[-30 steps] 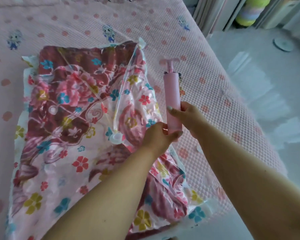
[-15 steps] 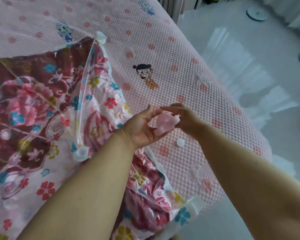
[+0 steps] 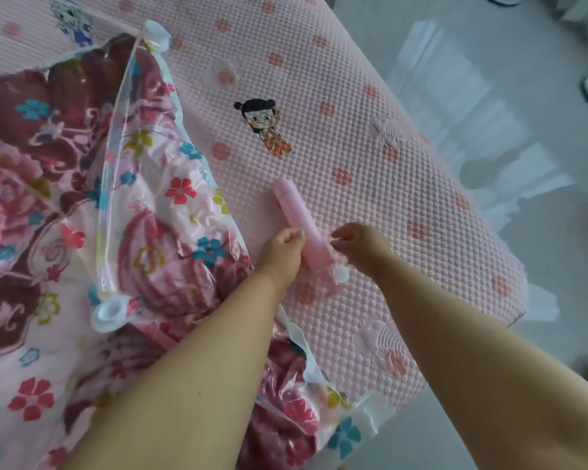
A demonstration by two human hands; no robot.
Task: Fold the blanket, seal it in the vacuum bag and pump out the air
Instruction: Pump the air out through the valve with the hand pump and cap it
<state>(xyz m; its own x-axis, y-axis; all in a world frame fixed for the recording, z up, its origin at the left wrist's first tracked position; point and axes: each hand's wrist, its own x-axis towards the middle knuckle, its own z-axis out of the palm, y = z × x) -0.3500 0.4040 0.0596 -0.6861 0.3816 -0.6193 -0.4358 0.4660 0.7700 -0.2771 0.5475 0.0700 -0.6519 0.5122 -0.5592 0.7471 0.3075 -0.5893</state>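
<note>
Bare mattress (image 3: 370,205) lies open to the right of my pump (image 3: 296,218); the bulging vacuum bag (image 3: 123,212) blocks the left, its white valve (image 3: 111,313) near my left forearm

Light: soft daylight, bright patches on the floor (image 3: 455,83)
Glare: sheen on the plastic bag (image 3: 116,157)
Edges: wide-angle bending, slight softness

Pink pump (image 3: 296,218), floral maroon blanket (image 3: 48,157), pink dotted bedspread (image 3: 353,96).
</note>
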